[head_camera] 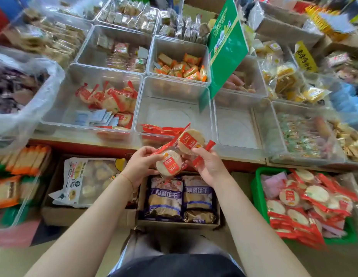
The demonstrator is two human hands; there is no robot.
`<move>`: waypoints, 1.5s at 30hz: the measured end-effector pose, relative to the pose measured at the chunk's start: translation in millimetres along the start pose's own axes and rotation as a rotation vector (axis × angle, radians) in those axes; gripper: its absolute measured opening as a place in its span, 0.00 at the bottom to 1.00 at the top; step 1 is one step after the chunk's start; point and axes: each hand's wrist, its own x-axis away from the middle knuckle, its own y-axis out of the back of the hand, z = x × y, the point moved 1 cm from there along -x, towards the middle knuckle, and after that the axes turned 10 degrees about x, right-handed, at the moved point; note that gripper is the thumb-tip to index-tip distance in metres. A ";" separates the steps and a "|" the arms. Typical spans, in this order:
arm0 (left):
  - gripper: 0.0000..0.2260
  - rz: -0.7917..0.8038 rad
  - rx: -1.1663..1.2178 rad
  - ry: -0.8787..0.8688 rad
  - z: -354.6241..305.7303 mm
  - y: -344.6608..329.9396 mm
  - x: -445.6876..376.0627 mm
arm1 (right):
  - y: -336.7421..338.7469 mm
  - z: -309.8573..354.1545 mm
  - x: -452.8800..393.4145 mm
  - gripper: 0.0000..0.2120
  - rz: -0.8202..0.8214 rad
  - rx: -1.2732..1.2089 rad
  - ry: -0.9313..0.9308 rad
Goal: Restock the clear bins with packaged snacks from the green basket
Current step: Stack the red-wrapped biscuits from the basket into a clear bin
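Our left hand (141, 163) pinches one round rice cracker pack (169, 164), right hand (207, 163) grips second pack (191, 141), red-edged wrappers, over counter edge (84, 146) below near-empty clear bin (174, 108); green basket (259, 188) right, full.

Open bin (174, 108) ahead — sign (226, 47) (right).

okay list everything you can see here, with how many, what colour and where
rice cracker packs: two, red and clear wrap, held in front of the bins
clear bins: many, shelf ahead, most part full
middle front bin: one, clear, a few red packs at its near wall
green basket: one, lower right, heaped with red cracker packs
green sign: one, standing among the bins
purple bags: four or so, in a cardboard box below the hands
left hand: holds the lower pack
right hand: holds the upper pack
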 end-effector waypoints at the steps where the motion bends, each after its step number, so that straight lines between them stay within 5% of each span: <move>1: 0.10 0.006 0.022 0.006 -2.9 5.8 -2.9 | -1.2 0.6 -2.2 0.16 -0.007 0.001 0.005; 7: 0.10 -0.033 0.101 -0.050 -25.2 12.0 -26.8 | 10.0 7.7 -13.3 0.17 -0.156 0.082 -0.007; 11: 0.07 -0.108 -0.219 -0.214 -49.7 -4.0 -62.0 | 17.4 15.8 -34.5 0.10 -0.308 0.284 -0.003; 14: 0.03 -0.176 -0.450 -0.350 -57.2 -18.9 -90.6 | 21.4 35.9 -55.0 0.09 -0.422 0.614 0.127; 20: 0.11 -0.347 -0.897 -0.605 -43.9 -35.9 -132.2 | 26.1 65.6 -94.3 0.12 -0.499 1.513 0.593; 25: 0.12 -0.406 -1.126 -0.598 -36.5 -39.3 -152.7 | 28.4 63.4 -132.1 0.14 -0.291 1.865 0.511; 37: 0.12 -0.393 -1.058 -0.435 -34.9 -36.3 -160.2 | 13.6 41.9 -176.1 0.19 0.143 1.945 -0.051; 42: 0.07 -0.406 -0.961 -0.382 -38.7 -33.7 -163.1 | 15.0 51.8 -186.5 0.22 0.239 1.895 -0.161; 45: 0.09 -0.401 -0.896 -0.354 -41.6 -33.7 -162.7 | 11.6 63.0 -189.6 0.23 0.129 1.692 -0.058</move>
